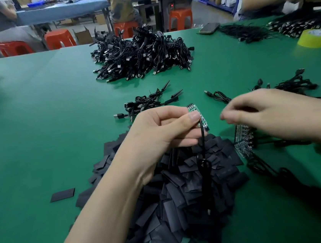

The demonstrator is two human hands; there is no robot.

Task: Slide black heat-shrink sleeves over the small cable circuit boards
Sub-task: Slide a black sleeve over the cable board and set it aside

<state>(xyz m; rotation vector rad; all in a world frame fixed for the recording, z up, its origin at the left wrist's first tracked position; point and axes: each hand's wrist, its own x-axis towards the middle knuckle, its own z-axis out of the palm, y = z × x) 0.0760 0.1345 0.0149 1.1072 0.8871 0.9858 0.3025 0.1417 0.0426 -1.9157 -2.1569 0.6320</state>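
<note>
My left hand (164, 129) pinches a small green circuit board (194, 110) between thumb and fingers; its black cable (203, 156) hangs down over a heap of flat black heat-shrink sleeves (184, 194). My right hand (270, 112) hovers just right of the board, blurred, fingers curled toward it; whether it holds anything is unclear. Under the right hand lies a row of bare boards (245, 141) with their cables. One loose sleeve (62, 194) lies apart at the left.
A small bunch of sleeved cables (147, 102) lies behind my left hand, a big pile of USB cables (142, 55) farther back. More cables (295, 84) sit at right, a yellow tape roll (315, 38) and a phone (209, 28) at far right. People work around the green table (36, 125).
</note>
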